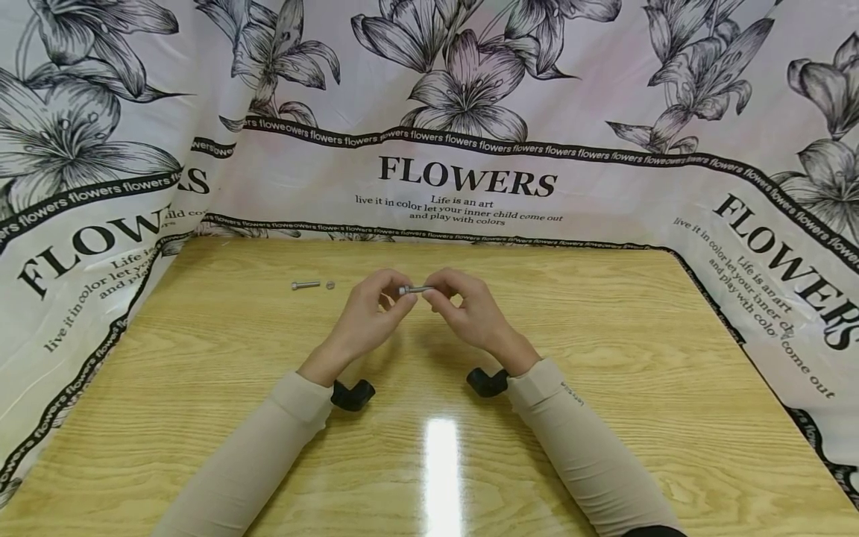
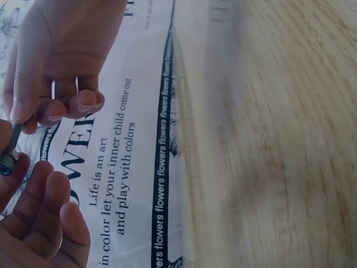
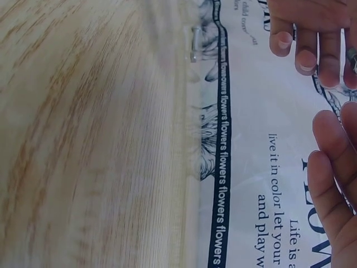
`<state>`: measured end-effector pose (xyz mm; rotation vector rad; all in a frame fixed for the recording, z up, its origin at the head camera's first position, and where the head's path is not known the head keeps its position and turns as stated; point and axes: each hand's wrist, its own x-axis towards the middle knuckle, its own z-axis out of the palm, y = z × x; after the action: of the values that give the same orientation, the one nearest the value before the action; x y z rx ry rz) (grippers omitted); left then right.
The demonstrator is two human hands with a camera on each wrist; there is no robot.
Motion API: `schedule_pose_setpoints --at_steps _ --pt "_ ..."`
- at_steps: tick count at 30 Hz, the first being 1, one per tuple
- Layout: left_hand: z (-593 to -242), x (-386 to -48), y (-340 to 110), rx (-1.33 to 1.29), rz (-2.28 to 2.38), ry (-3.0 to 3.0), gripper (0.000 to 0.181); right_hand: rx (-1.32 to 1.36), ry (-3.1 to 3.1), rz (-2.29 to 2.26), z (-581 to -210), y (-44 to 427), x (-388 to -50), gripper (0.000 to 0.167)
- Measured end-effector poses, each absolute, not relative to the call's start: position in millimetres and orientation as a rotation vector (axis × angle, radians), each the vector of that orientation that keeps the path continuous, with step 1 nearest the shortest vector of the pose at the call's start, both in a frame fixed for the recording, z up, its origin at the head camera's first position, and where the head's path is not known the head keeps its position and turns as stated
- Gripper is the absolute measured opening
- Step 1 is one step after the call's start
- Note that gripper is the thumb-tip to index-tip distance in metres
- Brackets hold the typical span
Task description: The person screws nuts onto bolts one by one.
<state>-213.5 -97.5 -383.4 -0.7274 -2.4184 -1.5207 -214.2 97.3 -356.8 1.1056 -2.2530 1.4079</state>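
A silver bolt (image 1: 419, 289) is held level above the table, between the fingertips of both hands. My left hand (image 1: 372, 309) pinches it near its thicker end. On the thin end, the thumb and fingers of my right hand (image 1: 470, 309) close in a pinch. In the left wrist view the bolt's round end (image 2: 6, 166) pokes out at the left edge, while the other fingers of the left hand (image 2: 42, 223) are loosely bent. Only a sliver of metal shows at the right edge of the right wrist view; fingers hide the rest.
Left of the hands, a second bolt (image 1: 306, 284) lies on the wooden table (image 1: 604, 321) with a small nut (image 1: 330, 285) beside it. A flower-printed cloth (image 1: 463, 179) stands around the back and sides. Black wrist mounts (image 1: 353, 395) hang below the sleeves.
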Motion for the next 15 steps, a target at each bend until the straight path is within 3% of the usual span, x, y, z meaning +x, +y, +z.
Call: schedule_pose_setpoints --at_steps 15 --pt "-383.2 -214.7 -99.7 -0.684 -1.518 -2.414 0.01 1.061 -2.27 1.42 -356.0 98.6 -215.0 0.005"
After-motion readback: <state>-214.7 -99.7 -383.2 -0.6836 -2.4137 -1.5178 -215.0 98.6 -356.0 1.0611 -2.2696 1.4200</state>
